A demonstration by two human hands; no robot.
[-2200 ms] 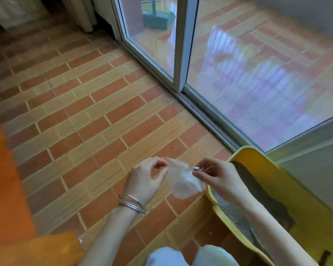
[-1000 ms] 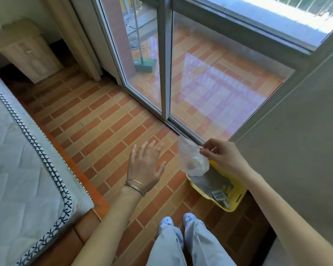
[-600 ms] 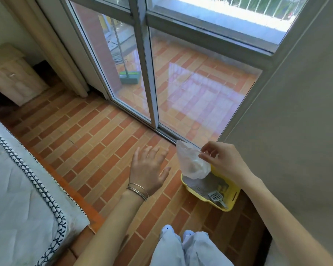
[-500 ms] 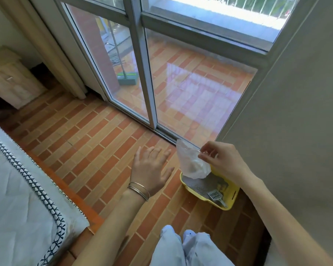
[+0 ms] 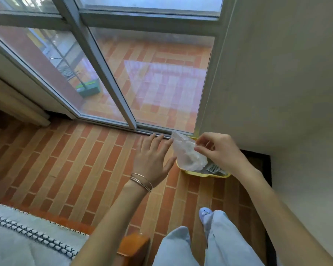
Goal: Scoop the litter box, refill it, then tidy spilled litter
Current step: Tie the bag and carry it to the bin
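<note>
A yellow litter box (image 5: pixel 204 176) sits on the brick floor in the corner by the sliding door and the wall. Grey litter and a pale scoop (image 5: pixel 214 167) lie inside it, mostly hidden. My right hand (image 5: pixel 217 150) pinches a small translucent white plastic bag (image 5: pixel 187 154) that hangs in front of the box. My left hand (image 5: pixel 152 156), with bangles on the wrist, is held flat with fingers spread just left of the bag, not touching it.
A glass sliding door (image 5: pixel 112 73) runs across the top, with a green broom head (image 5: pixel 88 88) outside on the balcony. A grey wall (image 5: pixel 277 83) stands at the right. A mattress (image 5: pixel 27 242) on a wooden frame fills the lower left. My legs (image 5: pixel 210 244) are below.
I went from crouching at the box with both hands on the bag to standing. My left hand has let go and spread open. The view has swung right.
</note>
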